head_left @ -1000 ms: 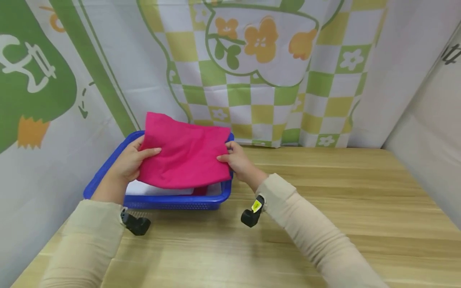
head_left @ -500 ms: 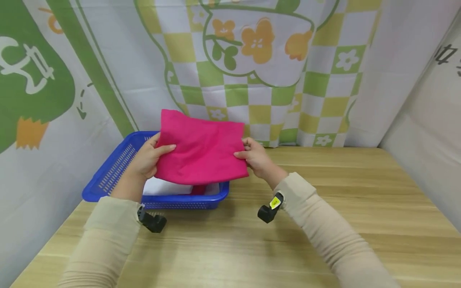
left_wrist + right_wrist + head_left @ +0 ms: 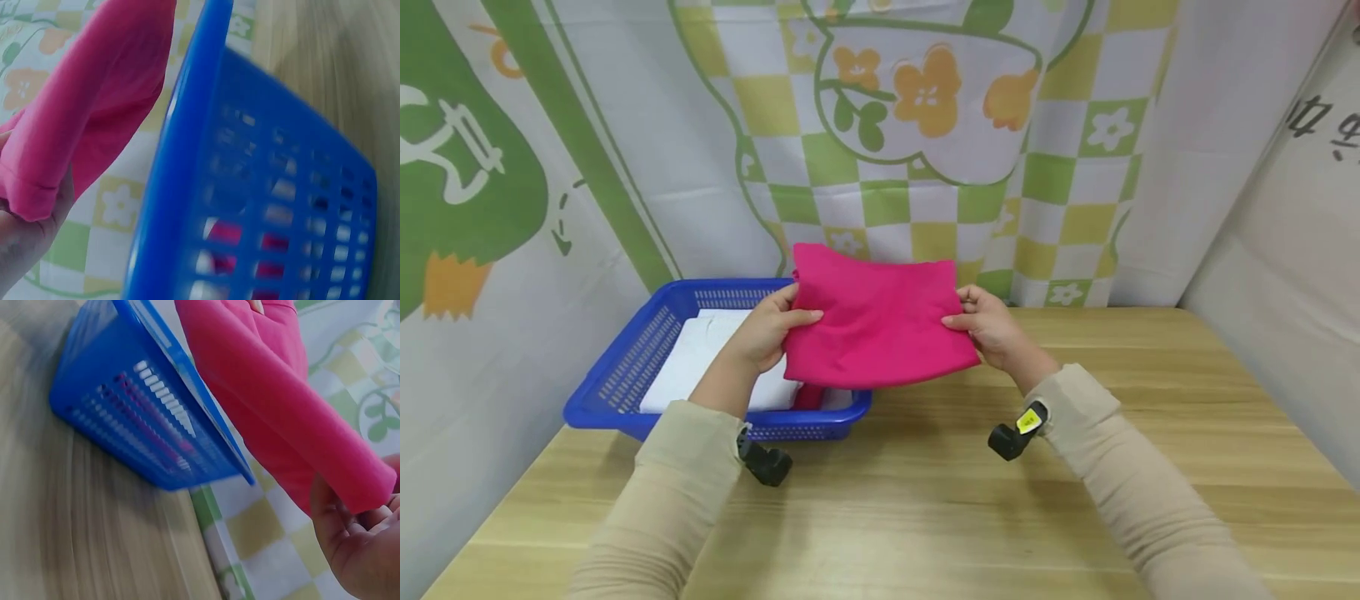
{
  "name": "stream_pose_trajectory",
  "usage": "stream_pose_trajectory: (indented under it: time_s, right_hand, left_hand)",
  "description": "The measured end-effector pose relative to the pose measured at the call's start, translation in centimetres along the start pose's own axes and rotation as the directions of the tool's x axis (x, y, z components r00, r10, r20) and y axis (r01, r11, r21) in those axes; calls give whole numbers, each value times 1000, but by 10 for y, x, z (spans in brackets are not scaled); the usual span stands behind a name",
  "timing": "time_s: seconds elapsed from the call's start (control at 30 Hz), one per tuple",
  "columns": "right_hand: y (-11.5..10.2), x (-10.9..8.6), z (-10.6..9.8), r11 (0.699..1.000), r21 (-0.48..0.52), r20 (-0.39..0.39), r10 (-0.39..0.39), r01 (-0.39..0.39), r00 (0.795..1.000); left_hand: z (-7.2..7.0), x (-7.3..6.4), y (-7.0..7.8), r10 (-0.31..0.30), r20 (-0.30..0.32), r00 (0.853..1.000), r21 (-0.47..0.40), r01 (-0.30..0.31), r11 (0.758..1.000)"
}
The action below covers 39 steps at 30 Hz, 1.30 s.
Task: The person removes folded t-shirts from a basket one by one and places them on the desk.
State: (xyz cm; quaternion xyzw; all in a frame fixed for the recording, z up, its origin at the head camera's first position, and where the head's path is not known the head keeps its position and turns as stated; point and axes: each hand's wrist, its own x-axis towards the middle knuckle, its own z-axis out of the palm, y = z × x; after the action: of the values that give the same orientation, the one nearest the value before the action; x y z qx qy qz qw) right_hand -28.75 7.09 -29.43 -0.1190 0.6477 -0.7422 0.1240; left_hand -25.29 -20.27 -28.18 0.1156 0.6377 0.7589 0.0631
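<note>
Pink cloth [image 3: 880, 325], folded, hangs spread between the two grips, lifted clear of the counter [image 3: 895, 500]. The left grip [image 3: 766, 332] grasps its left edge, thumb laid along the near face and fingers behind; the right grip [image 3: 994, 330] grasps the opposite edge in the same manner. Between them the cloth shows soft creases, its lower edge sagging a little, and both wrist views show a thick rounded fold at the edge held.

Below and to the left of the left grip stands a blue basket [image 3: 631, 367] with slotted walls, its right part partly hidden behind the cloth. Inside lie white folded fabric [image 3: 688, 354] and, to the right of it, a dark red piece [image 3: 808, 397], only partly visible. Below each grip a black device [image 3: 763, 462] sits at the cuff of a beige sleeve [image 3: 677, 492], the right one bearing a yellow label [image 3: 1032, 418]. Beyond both grips hangs a printed curtain [image 3: 925, 150] with checks and orange flowers
</note>
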Motion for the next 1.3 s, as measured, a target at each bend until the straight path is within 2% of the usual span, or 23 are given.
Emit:
stream_pose_trajectory:
  time_s: [0.23, 0.4, 0.5, 0.6, 0.87, 0.93, 1.07, 1.17, 1.2, 1.3]
  right_hand:
    - [1, -6, -32, 999, -34, 3, -12, 12, 1000]
    - [-1, -12, -55, 999, -46, -8, -13, 13, 1000]
    - [2, -15, -68, 1000, -14, -15, -4, 4, 1000]
    - [6, -18, -82, 1000, 20, -22, -2, 2, 1000]
    - [20, -25, -116, 999, 41, -69, -8, 10, 998]
    - [24, -27, -125, 999, 48, -87, 4, 0, 996]
    - [31, -30, -138, 996, 86, -108, 30, -21, 994]
    - [36, -31, -144, 993, 107, -116, 59, -47, 992]
    - [38, -30, -146, 993, 103, -119, 71, -59, 990]
    - [45, -28, -150, 994, 69, -136, 88, -79, 987]
  left_hand:
    - [28, 14, -10, -40, -15, 999, 1, 40, 999]
    - [52, 28, -18, -89, -81, 993, -14, 88, 996]
    - [66, 37, -23, -119, -127, 985, -4, 119, 993]
    - [80, 46, -28, -155, -173, 973, 12, 160, 987]
    - [118, 62, -48, -231, -306, 924, 24, 250, 968]
    - [124, 72, -61, -225, -342, 912, 28, 249, 968]
    - [126, 96, -98, -164, -410, 897, 70, 210, 975]
    - [111, 128, -146, -109, -436, 893, 68, 154, 986]
    - [107, 136, -157, -103, -439, 892, 63, 145, 987]
    - [90, 173, -204, -84, -459, 884, 43, 117, 992]
